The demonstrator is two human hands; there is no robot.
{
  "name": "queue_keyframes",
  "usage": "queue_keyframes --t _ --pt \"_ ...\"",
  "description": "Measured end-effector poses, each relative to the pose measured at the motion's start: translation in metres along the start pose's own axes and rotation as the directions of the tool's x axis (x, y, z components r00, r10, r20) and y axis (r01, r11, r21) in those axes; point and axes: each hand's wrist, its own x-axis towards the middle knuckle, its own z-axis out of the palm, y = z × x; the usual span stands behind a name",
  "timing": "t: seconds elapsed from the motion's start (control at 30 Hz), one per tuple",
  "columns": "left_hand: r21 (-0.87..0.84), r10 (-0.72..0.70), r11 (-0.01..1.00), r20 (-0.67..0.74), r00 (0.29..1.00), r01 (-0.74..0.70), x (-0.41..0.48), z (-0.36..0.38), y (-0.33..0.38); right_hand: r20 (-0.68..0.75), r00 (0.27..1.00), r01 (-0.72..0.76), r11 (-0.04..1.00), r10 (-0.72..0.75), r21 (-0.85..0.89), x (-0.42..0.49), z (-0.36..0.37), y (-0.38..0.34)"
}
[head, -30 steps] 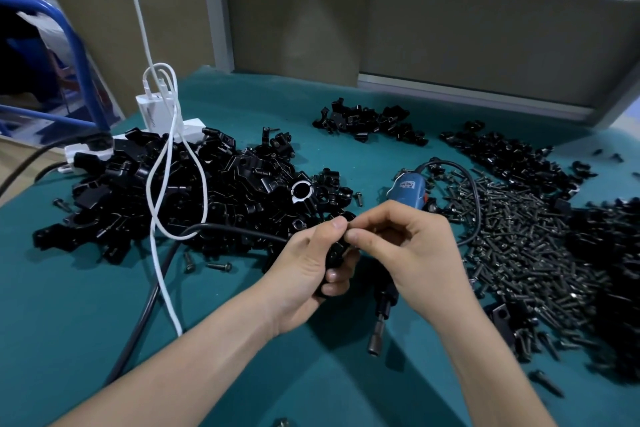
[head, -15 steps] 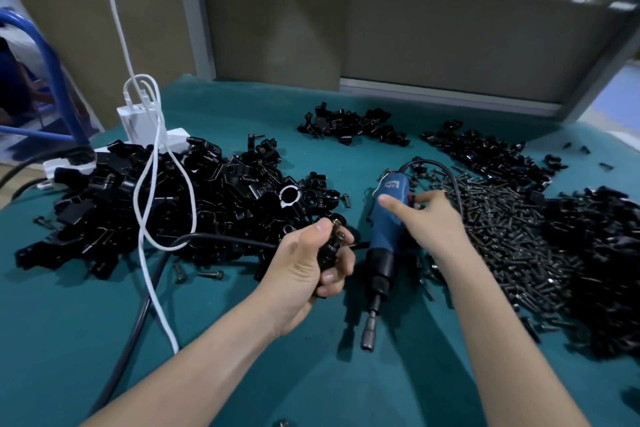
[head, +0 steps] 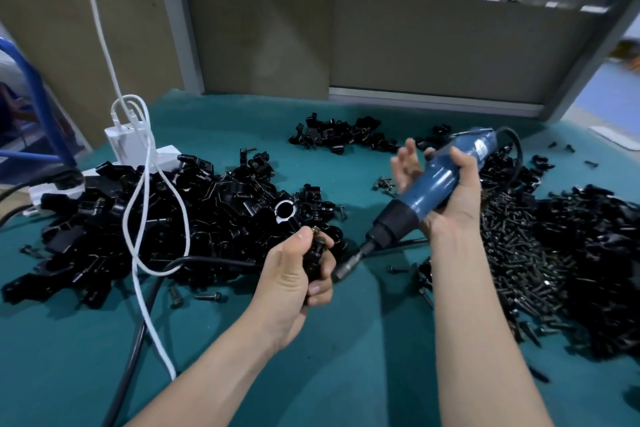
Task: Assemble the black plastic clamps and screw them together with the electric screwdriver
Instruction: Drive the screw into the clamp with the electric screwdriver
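My left hand (head: 294,274) grips a black plastic clamp (head: 317,262) with a screw head showing at its top, just above the green table. My right hand (head: 446,191) holds the blue electric screwdriver (head: 429,189) lifted off the table and tilted, thumb over the barrel, fingers partly spread behind it. The screwdriver's bit (head: 346,265) points down-left and ends right beside the clamp. Much of the clamp is hidden by my fingers.
A big heap of black clamps (head: 166,222) lies left, with a white cable (head: 145,198), a black cord (head: 145,319) and a white power strip (head: 135,146). Smaller clamp piles (head: 339,133) sit behind. Loose black screws (head: 519,253) and more clamp parts (head: 602,260) cover the right.
My right hand let go of the clamp, reached to the screwdriver lying on the table, picked it up and swung its bit toward the clamp. My left hand kept holding the clamp.
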Motion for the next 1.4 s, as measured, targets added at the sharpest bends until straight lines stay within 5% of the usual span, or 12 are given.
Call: queue_keyframes --t 0.2,0.4,0.7,1.4 --pt "0.130 -0.066 0.990 0.016 0.998 0.063 0.001 0.001 0.002 0.035 0.997 0.061 0.963 -0.072 0.264 -0.004 0.006 -0.019" --pt "0.186 -0.118 0.977 0.082 0.990 0.101 0.000 0.000 -0.001 -0.049 0.983 0.182 0.978 -0.177 0.106 -0.006 0.015 -0.025" --pt "0.298 -0.212 0.939 0.113 0.971 0.170 -0.003 0.000 0.001 0.033 0.992 0.126 0.991 -0.125 -0.044 -0.004 0.020 -0.017" --pt "0.366 -0.271 0.905 0.101 0.957 0.218 -0.006 0.004 0.003 0.086 0.987 0.142 0.989 -0.138 -0.046 -0.014 0.027 -0.024"
